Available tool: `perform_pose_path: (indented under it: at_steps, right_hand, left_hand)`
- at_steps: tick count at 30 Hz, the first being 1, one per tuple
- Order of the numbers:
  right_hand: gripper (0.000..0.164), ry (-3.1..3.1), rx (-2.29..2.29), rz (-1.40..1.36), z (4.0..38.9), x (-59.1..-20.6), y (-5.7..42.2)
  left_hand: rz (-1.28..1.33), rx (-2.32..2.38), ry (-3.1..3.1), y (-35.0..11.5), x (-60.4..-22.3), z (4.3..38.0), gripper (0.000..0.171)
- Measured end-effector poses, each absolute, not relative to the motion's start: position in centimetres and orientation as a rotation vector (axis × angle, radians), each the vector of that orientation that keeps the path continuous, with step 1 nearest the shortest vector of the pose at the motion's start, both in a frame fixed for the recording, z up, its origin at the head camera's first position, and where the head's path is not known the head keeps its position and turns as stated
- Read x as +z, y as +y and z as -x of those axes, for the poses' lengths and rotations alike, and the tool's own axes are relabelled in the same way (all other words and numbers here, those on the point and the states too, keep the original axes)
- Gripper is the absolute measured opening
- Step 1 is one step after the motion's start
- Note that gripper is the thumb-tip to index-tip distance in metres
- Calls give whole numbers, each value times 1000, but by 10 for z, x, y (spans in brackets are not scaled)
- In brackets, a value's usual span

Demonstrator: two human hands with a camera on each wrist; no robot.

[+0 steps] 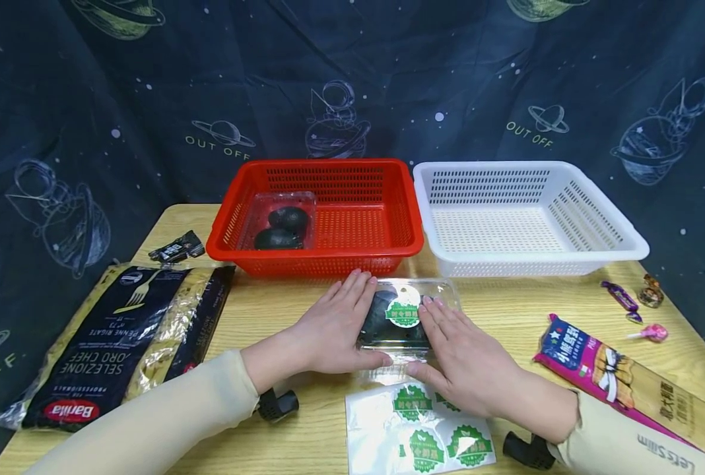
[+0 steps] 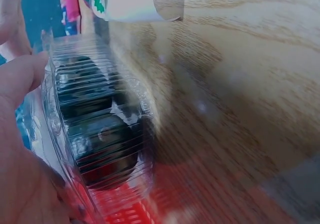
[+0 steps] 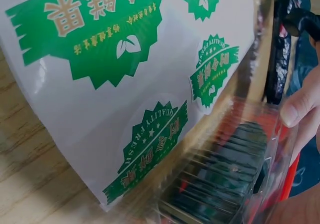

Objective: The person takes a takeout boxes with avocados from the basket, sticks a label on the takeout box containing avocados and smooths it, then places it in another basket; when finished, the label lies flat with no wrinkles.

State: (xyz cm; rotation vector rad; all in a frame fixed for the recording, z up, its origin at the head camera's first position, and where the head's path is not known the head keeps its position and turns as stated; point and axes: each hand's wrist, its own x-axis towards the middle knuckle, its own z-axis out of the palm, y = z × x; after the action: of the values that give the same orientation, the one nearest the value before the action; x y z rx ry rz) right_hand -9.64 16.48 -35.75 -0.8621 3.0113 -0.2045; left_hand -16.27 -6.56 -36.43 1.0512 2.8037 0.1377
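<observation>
A clear plastic clamshell box [image 1: 444, 290] sits on the table in front of the baskets. Dark oval fruits [image 2: 102, 151], apparently avocados, show through its ribbed side in the left wrist view. On its lid is a round green-and-white sticker [image 1: 402, 313]. My left hand [image 1: 342, 330] lies over the box's left side, fingers straight and thumb at the near edge. From the right, my right hand [image 1: 468, 349] rests straight fingers on the lid beside the sticker, its thumb by the near edge. Just below lies a white sheet of green stickers [image 1: 382, 435].
A red basket [image 1: 317, 256] behind holds another clear box of dark fruits [image 1: 281, 239]. Beside it stands a white basket [image 1: 537, 256]. A penne bag [image 1: 115, 343] lies left near a black wrapped snack [image 1: 178, 247]; a noodle pack [image 1: 632, 379], lollipop [image 1: 655, 332] and wrapped candy [image 1: 620, 295] lie right.
</observation>
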Motion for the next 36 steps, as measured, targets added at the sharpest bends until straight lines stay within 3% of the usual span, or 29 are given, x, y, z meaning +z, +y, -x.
perform_pose_path:
  at_steps: [10,18,27,36]
  right_hand:
    - [76,2929,-491,797,111,-342,192]
    - [98,2872,-433,855,124,-354,201]
    - [95,2897,-351,883,127,-359,203]
    - [96,2909,-333,947,129,-362,205]
  left_hand:
    - [-1050,172,2776,-66,-364,164,113]
    - [-1092,276,2789,-69,-371,166,113]
    - [-1127,433,2760,-76,-371,166,112]
    - [-1089,543,2677,-80,-371,171,125]
